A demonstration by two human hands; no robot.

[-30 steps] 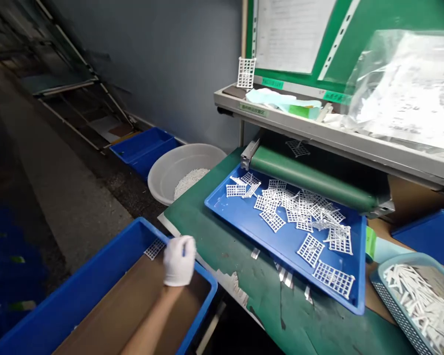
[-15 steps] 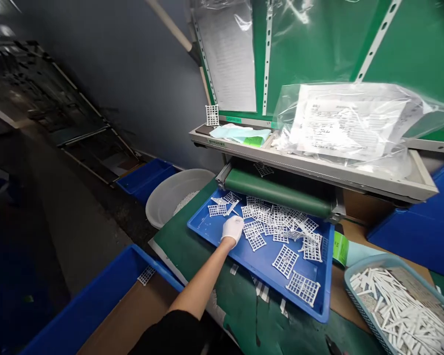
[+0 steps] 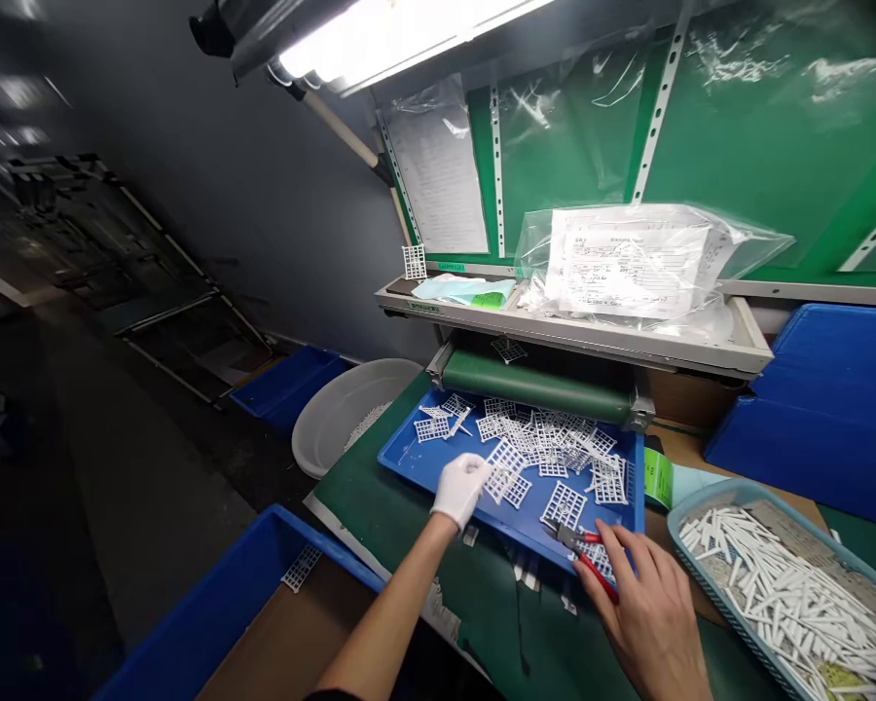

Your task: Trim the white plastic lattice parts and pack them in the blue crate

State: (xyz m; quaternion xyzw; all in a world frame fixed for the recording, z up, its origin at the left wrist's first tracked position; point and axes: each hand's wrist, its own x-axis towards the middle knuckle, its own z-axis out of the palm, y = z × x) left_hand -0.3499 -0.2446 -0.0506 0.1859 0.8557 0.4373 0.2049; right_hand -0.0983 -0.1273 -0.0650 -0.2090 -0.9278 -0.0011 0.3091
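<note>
Two hands work over a blue tray (image 3: 407, 458) of white plastic grids (image 3: 532, 438) on a green surface (image 3: 357, 516).
The gloved left hand (image 3: 461, 490), fingers together, sits beside the grids; the bare right hand (image 3: 649, 613) clamps red-handled cutters (image 3: 591, 565) at the tray's near corner.

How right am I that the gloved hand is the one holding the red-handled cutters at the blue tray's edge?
Not quite: the head view shows the bare right hand holding the red-handled cutters at the blue tray's edge, not the gloved left hand.
</note>
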